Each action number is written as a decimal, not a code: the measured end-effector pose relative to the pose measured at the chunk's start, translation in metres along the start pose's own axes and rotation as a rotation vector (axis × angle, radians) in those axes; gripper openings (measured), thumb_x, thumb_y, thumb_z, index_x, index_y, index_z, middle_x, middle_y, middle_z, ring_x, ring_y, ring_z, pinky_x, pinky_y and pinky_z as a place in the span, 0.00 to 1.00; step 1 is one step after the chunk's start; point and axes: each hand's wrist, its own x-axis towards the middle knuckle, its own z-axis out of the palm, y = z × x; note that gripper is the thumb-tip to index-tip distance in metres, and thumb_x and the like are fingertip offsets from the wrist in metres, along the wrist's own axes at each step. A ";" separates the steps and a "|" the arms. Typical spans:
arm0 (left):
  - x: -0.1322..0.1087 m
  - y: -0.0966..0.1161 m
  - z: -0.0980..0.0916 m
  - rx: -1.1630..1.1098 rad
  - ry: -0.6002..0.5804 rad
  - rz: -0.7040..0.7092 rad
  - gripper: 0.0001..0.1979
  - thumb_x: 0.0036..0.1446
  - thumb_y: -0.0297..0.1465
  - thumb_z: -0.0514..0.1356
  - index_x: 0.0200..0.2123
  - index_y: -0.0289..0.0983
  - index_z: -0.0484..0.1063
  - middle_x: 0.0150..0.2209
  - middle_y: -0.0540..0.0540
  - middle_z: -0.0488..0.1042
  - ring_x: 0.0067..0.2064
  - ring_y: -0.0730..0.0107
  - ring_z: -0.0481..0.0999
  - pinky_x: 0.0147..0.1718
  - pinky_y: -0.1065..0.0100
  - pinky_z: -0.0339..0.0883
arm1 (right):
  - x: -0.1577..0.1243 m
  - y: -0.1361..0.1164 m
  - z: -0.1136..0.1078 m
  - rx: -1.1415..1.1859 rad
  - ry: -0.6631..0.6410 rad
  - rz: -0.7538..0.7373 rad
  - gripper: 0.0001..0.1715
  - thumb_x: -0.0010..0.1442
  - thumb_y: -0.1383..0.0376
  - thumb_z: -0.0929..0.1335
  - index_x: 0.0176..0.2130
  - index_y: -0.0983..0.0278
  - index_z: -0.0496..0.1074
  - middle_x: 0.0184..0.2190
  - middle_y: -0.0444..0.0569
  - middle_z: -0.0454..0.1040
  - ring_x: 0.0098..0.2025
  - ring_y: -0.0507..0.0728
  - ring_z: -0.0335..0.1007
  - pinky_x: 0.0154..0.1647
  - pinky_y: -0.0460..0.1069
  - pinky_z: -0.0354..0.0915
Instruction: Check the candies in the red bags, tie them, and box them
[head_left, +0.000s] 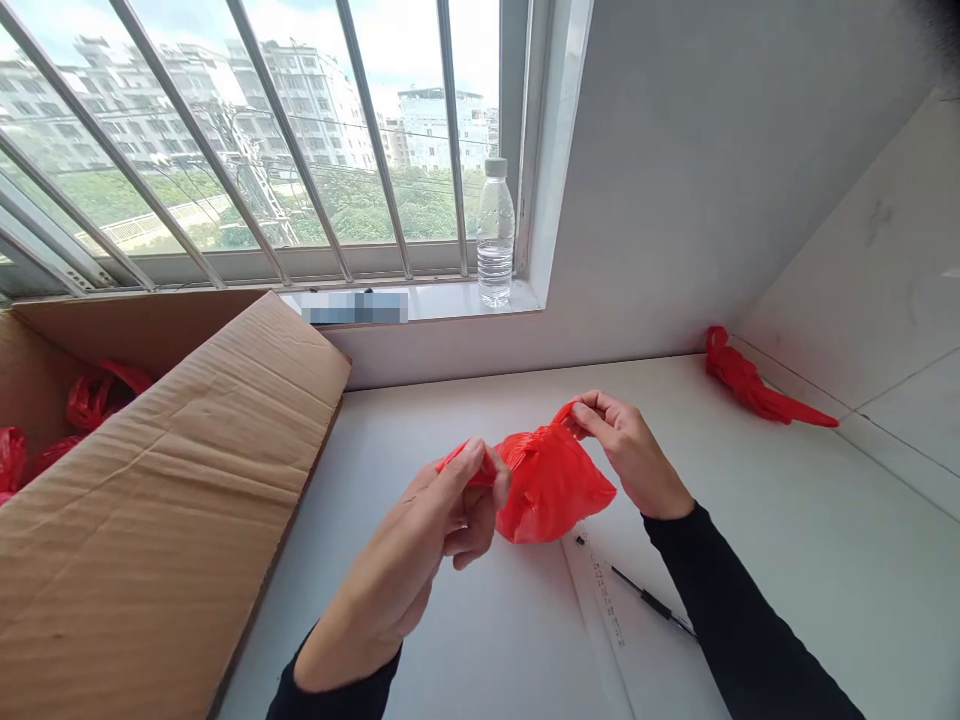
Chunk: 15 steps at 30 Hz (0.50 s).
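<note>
A small red plastic bag (551, 482) hangs just above the white table (810, 560), knotted at its top. My left hand (420, 560) pinches the bag's left handle end between thumb and fingers. My right hand (626, 450) pinches the right handle end, pulling it up and to the right. Both hands are closed on the thin red plastic, and both arms wear black sleeves.
An open cardboard box (172, 500) stands at the left with several red bags (97, 395) inside. Another red bag (754, 385) lies at the far right by the wall. A black pen (649, 600) lies under my right arm. A water bottle (495, 235) stands on the windowsill.
</note>
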 end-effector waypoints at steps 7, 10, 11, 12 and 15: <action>0.001 -0.016 0.008 0.059 0.032 -0.081 0.27 0.67 0.51 0.54 0.24 0.39 0.55 0.22 0.56 0.47 0.25 0.74 0.42 0.25 0.66 0.38 | 0.009 0.015 -0.007 -0.014 0.039 0.007 0.16 0.66 0.53 0.69 0.37 0.63 0.75 0.33 0.48 0.77 0.38 0.56 0.68 0.46 0.53 0.64; -0.010 -0.034 0.012 0.075 0.053 -0.130 0.29 0.65 0.55 0.55 0.24 0.39 0.54 0.23 0.55 0.48 0.25 0.73 0.44 0.25 0.66 0.40 | 0.012 0.023 -0.008 -0.030 0.042 0.032 0.17 0.65 0.52 0.70 0.37 0.64 0.75 0.33 0.50 0.77 0.38 0.57 0.69 0.46 0.54 0.64; -0.015 -0.041 0.013 0.082 0.055 -0.140 0.29 0.65 0.55 0.55 0.24 0.40 0.53 0.23 0.55 0.48 0.25 0.73 0.44 0.25 0.65 0.40 | 0.013 0.026 -0.007 -0.034 0.038 0.041 0.18 0.64 0.52 0.70 0.37 0.64 0.75 0.34 0.50 0.77 0.39 0.58 0.70 0.47 0.54 0.64; -0.020 -0.047 0.013 0.089 0.060 -0.145 0.29 0.65 0.56 0.54 0.24 0.40 0.52 0.23 0.55 0.48 0.25 0.73 0.43 0.25 0.65 0.40 | 0.014 0.029 -0.006 -0.038 0.032 0.050 0.18 0.64 0.51 0.70 0.37 0.64 0.75 0.34 0.50 0.78 0.39 0.58 0.70 0.47 0.54 0.64; -0.031 -0.063 0.013 0.103 0.086 -0.184 0.30 0.64 0.58 0.53 0.24 0.40 0.51 0.23 0.55 0.47 0.25 0.73 0.43 0.25 0.65 0.41 | 0.015 0.038 -0.001 -0.051 0.014 0.087 0.18 0.63 0.51 0.71 0.37 0.64 0.76 0.36 0.50 0.78 0.40 0.59 0.71 0.49 0.55 0.64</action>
